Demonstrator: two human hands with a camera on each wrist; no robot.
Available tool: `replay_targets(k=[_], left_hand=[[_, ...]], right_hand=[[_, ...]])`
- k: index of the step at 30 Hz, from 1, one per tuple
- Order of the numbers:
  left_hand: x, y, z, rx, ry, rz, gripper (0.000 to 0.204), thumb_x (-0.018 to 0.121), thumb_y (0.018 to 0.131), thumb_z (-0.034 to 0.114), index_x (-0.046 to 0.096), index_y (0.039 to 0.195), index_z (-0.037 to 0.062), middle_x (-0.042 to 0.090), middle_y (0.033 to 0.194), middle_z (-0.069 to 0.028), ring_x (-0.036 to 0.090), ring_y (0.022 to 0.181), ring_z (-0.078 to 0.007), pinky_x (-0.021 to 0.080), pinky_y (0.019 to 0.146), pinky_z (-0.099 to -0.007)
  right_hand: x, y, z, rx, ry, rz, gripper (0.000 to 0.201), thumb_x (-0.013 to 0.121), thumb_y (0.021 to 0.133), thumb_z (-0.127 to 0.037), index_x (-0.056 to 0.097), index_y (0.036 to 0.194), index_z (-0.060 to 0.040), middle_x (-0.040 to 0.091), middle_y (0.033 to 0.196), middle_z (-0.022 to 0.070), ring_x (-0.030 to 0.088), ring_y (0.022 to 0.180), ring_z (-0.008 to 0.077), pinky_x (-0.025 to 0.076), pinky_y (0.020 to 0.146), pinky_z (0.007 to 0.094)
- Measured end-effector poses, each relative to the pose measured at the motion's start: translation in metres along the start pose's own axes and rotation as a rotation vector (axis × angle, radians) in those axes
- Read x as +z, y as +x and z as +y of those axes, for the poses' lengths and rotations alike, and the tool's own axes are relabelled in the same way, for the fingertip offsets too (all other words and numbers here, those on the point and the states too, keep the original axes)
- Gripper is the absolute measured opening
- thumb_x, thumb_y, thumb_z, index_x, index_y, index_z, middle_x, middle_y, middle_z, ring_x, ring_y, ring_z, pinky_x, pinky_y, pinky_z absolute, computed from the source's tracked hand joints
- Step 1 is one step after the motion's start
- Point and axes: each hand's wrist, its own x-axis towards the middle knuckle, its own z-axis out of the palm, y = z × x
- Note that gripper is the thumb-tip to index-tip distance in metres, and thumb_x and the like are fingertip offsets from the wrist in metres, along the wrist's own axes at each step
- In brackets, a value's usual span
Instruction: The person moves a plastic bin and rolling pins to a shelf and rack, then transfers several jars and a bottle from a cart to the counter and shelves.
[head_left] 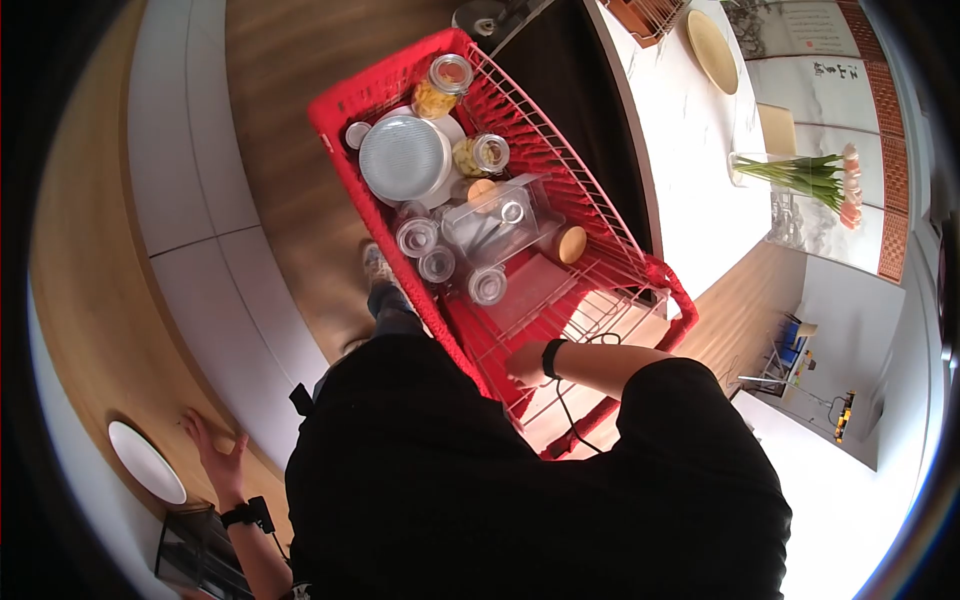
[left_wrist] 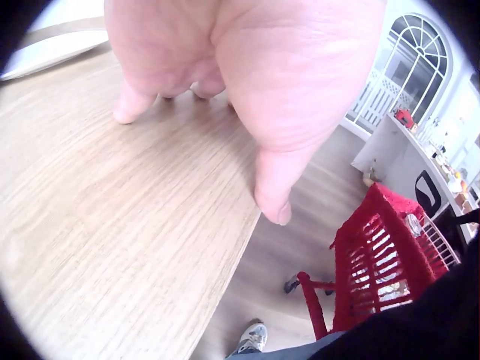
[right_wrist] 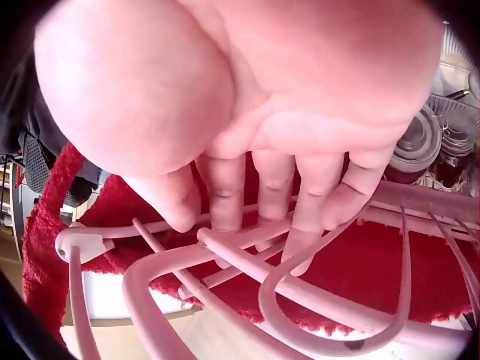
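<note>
My left hand (head_left: 218,462) is over a light wood counter (left_wrist: 135,247), fingers spread. In the left wrist view the fingertips come down at the wood and the thumb reaches the counter's edge. A white plate (head_left: 147,461) lies beside it. My right hand (right_wrist: 277,142) holds the pale wire frame at the near end of a red shopping cart (head_left: 400,75); wires cross the fingertips. Inside the cart are a stack of plates (head_left: 404,158), a jar with yellow contents (head_left: 441,88), a second filled jar (head_left: 481,154), several clear jars (head_left: 417,237) and a clear plastic box (head_left: 500,225).
A white marble-look table (head_left: 690,150) stands along the cart's right side, with a tan oval plate (head_left: 712,52) and pink tulips (head_left: 850,185) on it. White cabinet fronts (head_left: 215,250) run along the left. A wood-look floor (head_left: 290,150) shows between cart and cabinets.
</note>
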Motion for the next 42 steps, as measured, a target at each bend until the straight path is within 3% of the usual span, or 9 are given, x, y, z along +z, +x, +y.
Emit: replay_targets(k=[10, 16, 18, 28, 30, 33, 35, 38, 42], left_hand=[[-0.001, -0.004, 0.009, -0.014, -0.016, 0.013, 0.117, 0.086, 0.076, 0.053, 0.019, 0.165, 0.0185, 0.014, 0.17, -0.0203, 0.015, 0.155, -0.0464, 0.025, 0.124, -0.0554], [0.001, -0.007, 0.006, -0.009, -0.016, 0.021, 0.118, 0.087, 0.074, 0.052, 0.019, 0.165, 0.0196, 0.013, 0.17, -0.02, 0.014, 0.155, -0.0467, 0.025, 0.124, -0.0553], [0.003, -0.006, 0.004, -0.003, -0.018, 0.033, 0.119, 0.087, 0.074, 0.052, 0.019, 0.165, 0.0201, 0.013, 0.17, -0.0199, 0.014, 0.155, -0.047, 0.025, 0.124, -0.0556], [-0.001, -0.006, 0.012, -0.035, -0.044, 0.017, 0.121, 0.086, 0.072, 0.057, 0.018, 0.165, 0.0207, 0.011, 0.171, -0.0197, 0.013, 0.155, -0.0477, 0.024, 0.124, -0.0572], [0.0, -0.006, 0.014, -0.028, -0.053, 0.022, 0.121, 0.087, 0.072, 0.053, 0.018, 0.165, 0.0203, 0.011, 0.171, -0.0199, 0.013, 0.155, -0.0477, 0.024, 0.124, -0.057], [-0.002, -0.007, 0.013, -0.019, -0.044, 0.015, 0.119, 0.09, 0.073, 0.041, 0.018, 0.165, 0.0196, 0.011, 0.171, -0.0204, 0.013, 0.155, -0.0472, 0.024, 0.125, -0.0559], [0.001, -0.006, 0.014, -0.037, -0.058, 0.026, 0.118, 0.091, 0.073, 0.03, 0.018, 0.165, 0.0191, 0.012, 0.171, -0.0205, 0.013, 0.155, -0.0465, 0.024, 0.125, -0.0549], [0.003, -0.009, 0.007, -0.07, -0.066, 0.011, 0.118, 0.091, 0.073, 0.027, 0.018, 0.165, 0.0195, 0.012, 0.17, -0.0206, 0.012, 0.156, -0.045, 0.024, 0.125, -0.0544], [-0.005, -0.008, 0.032, -0.135, -0.066, 0.007, 0.12, 0.092, 0.072, 0.026, 0.016, 0.165, 0.0202, 0.013, 0.17, -0.0202, 0.012, 0.156, -0.0441, 0.025, 0.125, -0.0541]], right_hand=[[-0.005, 0.004, 0.011, -0.066, 0.022, 0.004, 0.039, 0.061, 0.096, -0.041, 0.073, 0.109, -0.006, 0.074, 0.108, 0.0155, 0.068, 0.106, 0.0375, 0.054, 0.09, 0.0491], [-0.041, -0.018, -0.008, 0.107, 0.072, 0.259, 0.029, 0.064, 0.093, -0.032, 0.07, 0.106, -0.0067, 0.073, 0.103, 0.0171, 0.068, 0.104, 0.0379, 0.054, 0.088, 0.0516], [-0.036, -0.008, 0.002, 0.128, 0.047, 0.445, 0.028, 0.065, 0.091, -0.027, 0.068, 0.112, -0.0077, 0.071, 0.106, 0.0175, 0.067, 0.106, 0.038, 0.054, 0.089, 0.0514], [-0.057, -0.006, 0.015, 0.204, 0.11, 0.368, 0.028, 0.064, 0.091, -0.023, 0.066, 0.115, -0.0081, 0.07, 0.115, 0.0174, 0.067, 0.11, 0.0377, 0.054, 0.092, 0.051], [-0.095, -0.021, 0.016, 0.484, 0.28, 0.415, 0.031, 0.063, 0.091, -0.025, 0.066, 0.116, -0.0067, 0.07, 0.112, 0.0204, 0.068, 0.106, 0.0384, 0.055, 0.089, 0.0525], [-0.109, -0.009, 0.072, 0.737, 0.685, 0.769, 0.03, 0.06, 0.095, -0.028, 0.064, 0.11, -0.0024, 0.069, 0.102, 0.0204, 0.069, 0.094, 0.0363, 0.056, 0.077, 0.0491], [-0.11, 0.012, 0.112, 0.789, 1.092, 0.965, 0.032, 0.058, 0.097, -0.029, 0.064, 0.107, 0.0005, 0.068, 0.096, 0.0204, 0.069, 0.086, 0.0349, 0.056, 0.07, 0.0469], [-0.11, 0.046, 0.141, 0.782, 1.656, 1.053, 0.037, 0.055, 0.1, -0.031, 0.062, 0.101, 0.0048, 0.067, 0.086, 0.0204, 0.07, 0.073, 0.0329, 0.058, 0.058, 0.0436], [-0.082, 0.115, 0.183, 0.701, 2.296, 1.32, 0.031, 0.056, 0.101, -0.026, 0.063, 0.109, 0.0025, 0.067, 0.087, 0.0183, 0.07, 0.07, 0.0275, 0.053, 0.05, 0.0414]])
